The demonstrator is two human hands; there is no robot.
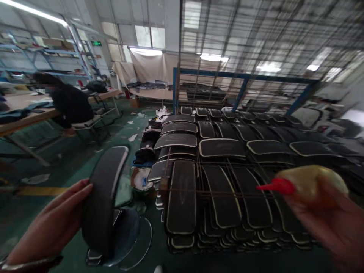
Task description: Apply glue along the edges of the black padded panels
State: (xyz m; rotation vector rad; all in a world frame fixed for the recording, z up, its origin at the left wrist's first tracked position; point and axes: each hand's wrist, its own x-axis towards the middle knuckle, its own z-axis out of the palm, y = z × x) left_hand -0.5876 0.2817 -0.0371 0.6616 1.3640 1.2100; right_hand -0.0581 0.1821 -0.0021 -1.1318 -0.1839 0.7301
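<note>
In my left hand (61,212) is a curved black panel (104,182) with a pale line along its edge, pinched at its left side and held upright. My right hand (327,216) grips a yellowish squeeze bottle (315,182), its red nozzle pointing left. The bottle is over the right part of a rack covered in rows of similar black panels (182,197), most with pale outlines. Below the held panel, a round bluish container (127,235) has a few more panels in it, partly hidden.
A wire mesh grid (216,34) on a blue frame (210,74) rises behind the rack. Dark bundles (146,146) and a basket (140,178) stand left of the panels. A person (69,98) sits at a worktable at left. Paper scraps (132,137) litter the green floor.
</note>
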